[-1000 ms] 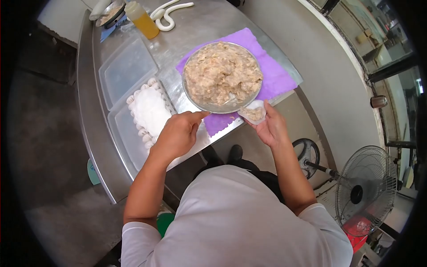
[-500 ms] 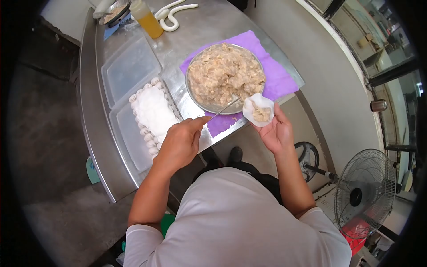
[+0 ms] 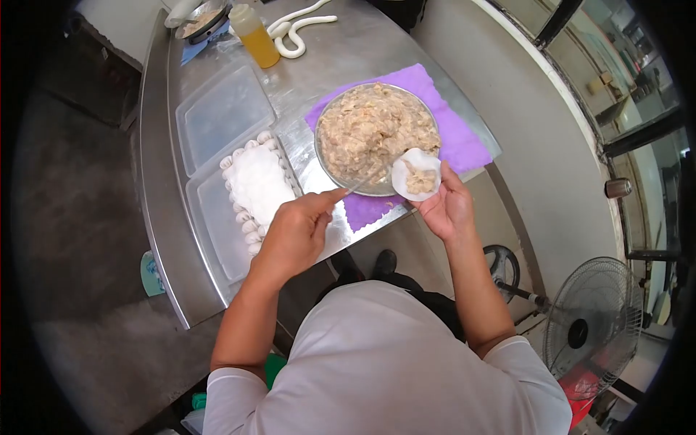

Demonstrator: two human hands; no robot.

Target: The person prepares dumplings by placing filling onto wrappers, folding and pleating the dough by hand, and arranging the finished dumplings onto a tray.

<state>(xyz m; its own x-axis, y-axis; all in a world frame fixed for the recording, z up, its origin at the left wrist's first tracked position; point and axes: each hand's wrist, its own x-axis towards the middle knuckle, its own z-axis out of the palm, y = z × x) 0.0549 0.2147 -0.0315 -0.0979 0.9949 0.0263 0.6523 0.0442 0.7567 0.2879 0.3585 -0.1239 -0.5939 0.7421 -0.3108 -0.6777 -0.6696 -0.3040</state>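
My left hand [image 3: 296, 230] is closed on a thin metal utensil [image 3: 368, 177], whose far end reaches the filling at the near edge of the round metal bowl [image 3: 319, 154]. Pale, lumpy filling [image 3: 377, 130] is heaped in that bowl, which rests on a purple cloth [image 3: 464, 145]. Just right of the utensil, my right hand [image 3: 447, 206] holds a round white wrapper [image 3: 403, 176] with some filling on its middle. The wrapper lies flat and unfolded at the bowl's near right rim.
Clear plastic trays [image 3: 206, 210] stand on the metal table at left, with dumplings [image 3: 250, 226] around a white floury mass [image 3: 261, 185]. Farther back are a yellow liquid bottle [image 3: 255, 38] and white dough ropes [image 3: 293, 40]. A fan [image 3: 591, 330] stands at right.
The wrapper in my right hand has risen from beside the bowl to its rim and now faces up. The utensil came into view and its end moved back over the filling. The view shifted slightly.
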